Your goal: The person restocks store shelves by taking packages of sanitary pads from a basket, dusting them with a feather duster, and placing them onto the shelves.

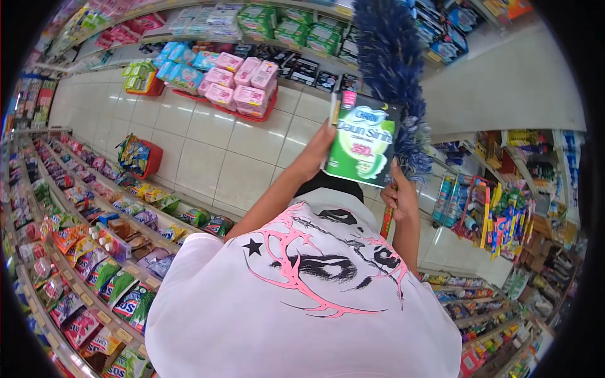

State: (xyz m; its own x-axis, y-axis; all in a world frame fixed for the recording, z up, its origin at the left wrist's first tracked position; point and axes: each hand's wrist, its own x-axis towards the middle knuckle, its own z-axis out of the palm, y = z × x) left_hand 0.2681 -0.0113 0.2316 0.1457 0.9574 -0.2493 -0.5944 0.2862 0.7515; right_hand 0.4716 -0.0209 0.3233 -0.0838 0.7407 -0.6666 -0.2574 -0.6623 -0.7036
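Note:
A green and black Charm package (360, 140) is held up in front of my chest, its printed face toward the camera. My left hand (319, 148) grips its left edge. At its lower right corner is my right hand (398, 192), with fingers curled round the handle (387, 220) of a blue fluffy duster and the thumb against the package. The duster's bristles (394, 63) rise behind the package's right side toward the top of the view.
Red baskets hold pink packs (242, 85), green packs (140, 77) and colourful pouches (134, 155) on the tiled floor (224, 148). Shelves of pouches (120, 280) run along the left, shelves of green packs (258, 21) along the top. A loaded cart (463, 201) stands right.

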